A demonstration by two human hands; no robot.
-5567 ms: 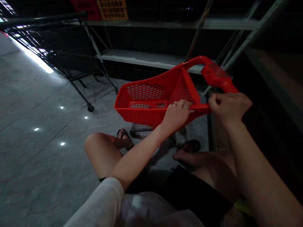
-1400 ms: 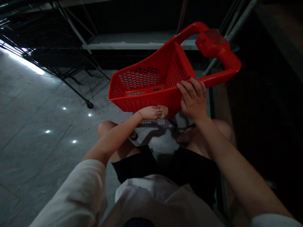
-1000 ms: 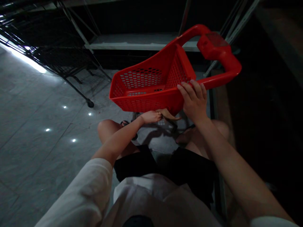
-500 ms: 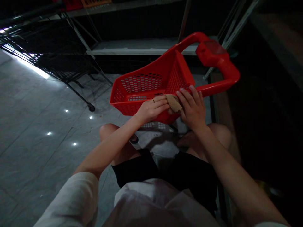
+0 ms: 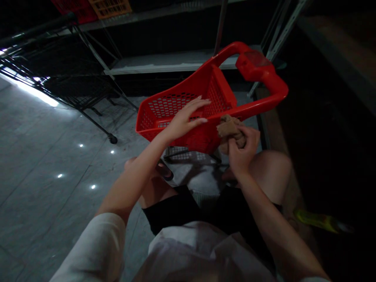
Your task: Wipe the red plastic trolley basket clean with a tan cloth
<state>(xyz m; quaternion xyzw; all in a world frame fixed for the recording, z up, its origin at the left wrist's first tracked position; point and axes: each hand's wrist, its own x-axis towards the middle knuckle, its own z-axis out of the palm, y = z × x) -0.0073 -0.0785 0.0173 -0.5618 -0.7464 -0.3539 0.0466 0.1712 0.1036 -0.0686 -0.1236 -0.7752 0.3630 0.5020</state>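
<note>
While right hand (image 5: 242,148) clutches cloth (image 5: 230,126), left hand (image 5: 184,118) lies across basket (image 5: 175,105) rim.

The room is dark. The grey floor (image 5: 38,196) is shiny, with small white light spots (image 5: 80,145). Grey metal shelves (image 5: 164,62) stand at the back. A black wire cart (image 5: 67,78) is parked beside them. A red crate (image 5: 73,5) and an orange crate (image 5: 113,5) sit up high.

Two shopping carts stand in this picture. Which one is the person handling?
The red plastic cart: the left hand lies open over its rim, the right hand grips a brown cloth. The black wire cart stands apart, farther left.
</note>
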